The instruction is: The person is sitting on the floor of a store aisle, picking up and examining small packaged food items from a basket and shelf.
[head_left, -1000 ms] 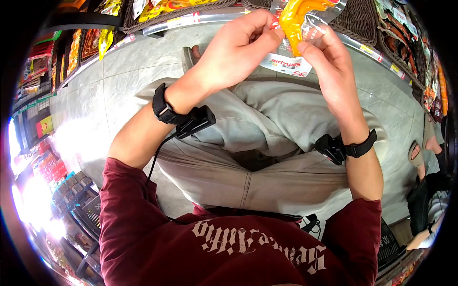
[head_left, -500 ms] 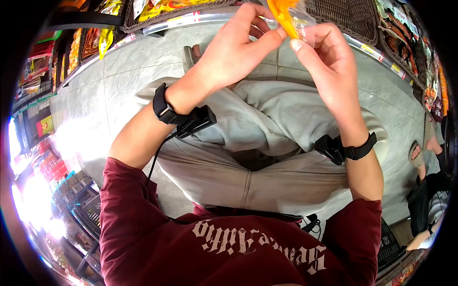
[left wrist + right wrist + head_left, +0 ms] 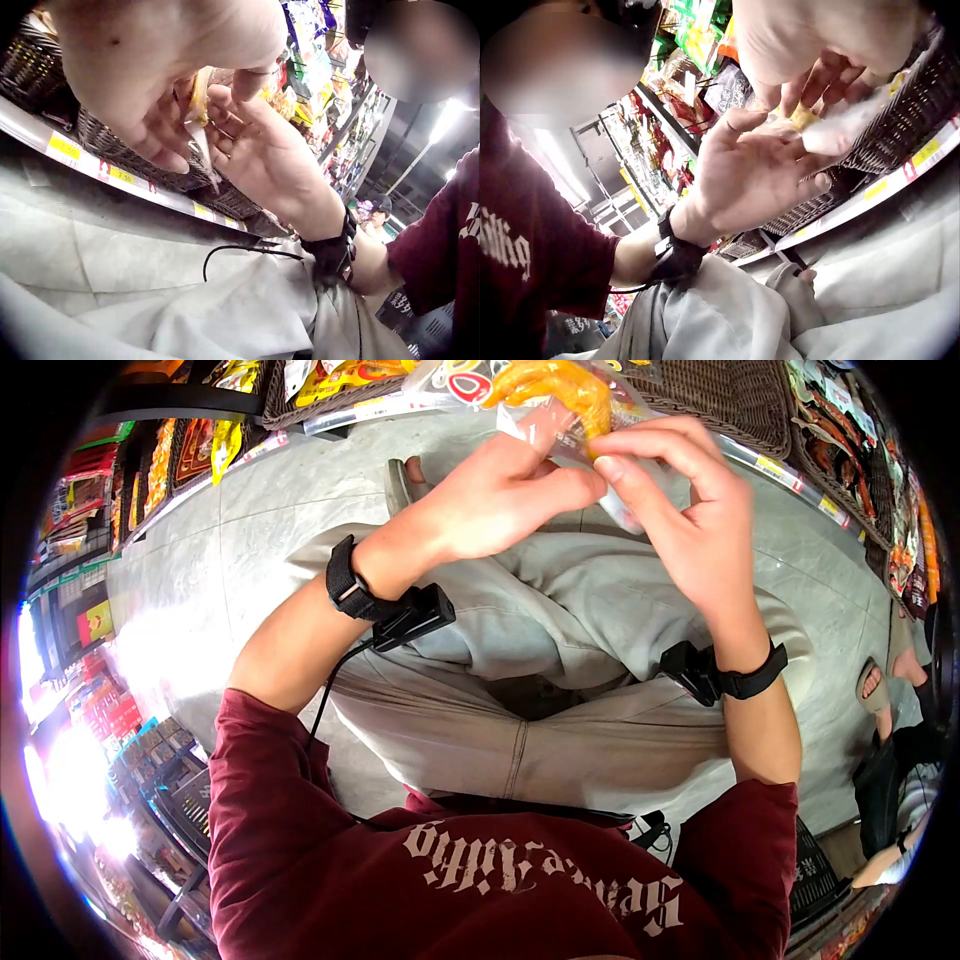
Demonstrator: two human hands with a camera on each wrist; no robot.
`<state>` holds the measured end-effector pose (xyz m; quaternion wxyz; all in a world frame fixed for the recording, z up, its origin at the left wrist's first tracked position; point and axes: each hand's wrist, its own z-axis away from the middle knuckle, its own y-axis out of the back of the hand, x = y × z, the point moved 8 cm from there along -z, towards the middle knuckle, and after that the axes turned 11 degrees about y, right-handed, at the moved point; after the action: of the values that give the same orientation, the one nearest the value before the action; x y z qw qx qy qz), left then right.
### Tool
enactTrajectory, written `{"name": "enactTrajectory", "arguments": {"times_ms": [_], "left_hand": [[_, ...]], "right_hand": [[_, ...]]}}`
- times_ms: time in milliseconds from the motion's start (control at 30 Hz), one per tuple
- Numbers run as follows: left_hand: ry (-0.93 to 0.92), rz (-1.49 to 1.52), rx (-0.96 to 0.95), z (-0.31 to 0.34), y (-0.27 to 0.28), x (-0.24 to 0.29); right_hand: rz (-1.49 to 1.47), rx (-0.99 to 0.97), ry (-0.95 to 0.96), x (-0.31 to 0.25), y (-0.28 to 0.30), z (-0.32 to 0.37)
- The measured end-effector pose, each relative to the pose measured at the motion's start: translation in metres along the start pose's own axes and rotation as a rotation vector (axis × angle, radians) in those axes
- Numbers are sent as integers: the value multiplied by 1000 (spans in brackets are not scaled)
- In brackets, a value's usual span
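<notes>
A clear snack packet (image 3: 545, 395) with yellow-orange food inside, shaped like a chicken foot, is held up at the top of the head view. My left hand (image 3: 510, 495) holds it from the left, fingers partly behind the plastic and thumb stretched along the near side. On the other side my right hand (image 3: 695, 505) pinches the packet's edge between thumb and forefinger. The left wrist view catches a narrow yellow strip of the packet (image 3: 199, 101) between both hands. In the right wrist view, the fingers cover much of the packet (image 3: 802, 118).
Wicker baskets (image 3: 725, 405) line the shelf ahead, with price tags (image 3: 775, 465) along its edge. Yellow snack bags (image 3: 345, 378) fill one basket at the upper left. Grey floor tiles (image 3: 260, 550) lie below. Another person's sandalled foot (image 3: 873, 685) is at the right.
The packet has turned and tilted between both hands, and its yellow food now lies more crosswise and further left. The white label, visible a second ago, is mostly hidden now.
</notes>
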<state>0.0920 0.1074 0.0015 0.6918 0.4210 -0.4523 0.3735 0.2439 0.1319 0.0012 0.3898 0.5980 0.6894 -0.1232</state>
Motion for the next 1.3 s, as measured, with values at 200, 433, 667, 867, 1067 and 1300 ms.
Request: {"name": "enactTrajectory", "arguments": {"times_ms": [200,433,667,867,1067,1300], "left_hand": [[-105,-5,51,-6,3,6],[-43,132,32,-10,4,1],[21,176,-75,-8,-2,-1],[55,164,-138,-4,-1,1],[68,172,-149,-3,-2,1],[77,188,-137,-4,-3,-3]], "right_hand": [[-14,51,-111,5,-10,10],[66,208,-119,13,15,9],[-603,251,-483,32,-4,20],[-744,75,-535,19,-24,24],[-716,29,-525,16,-26,24],[-631,46,-479,15,-23,22]]}}
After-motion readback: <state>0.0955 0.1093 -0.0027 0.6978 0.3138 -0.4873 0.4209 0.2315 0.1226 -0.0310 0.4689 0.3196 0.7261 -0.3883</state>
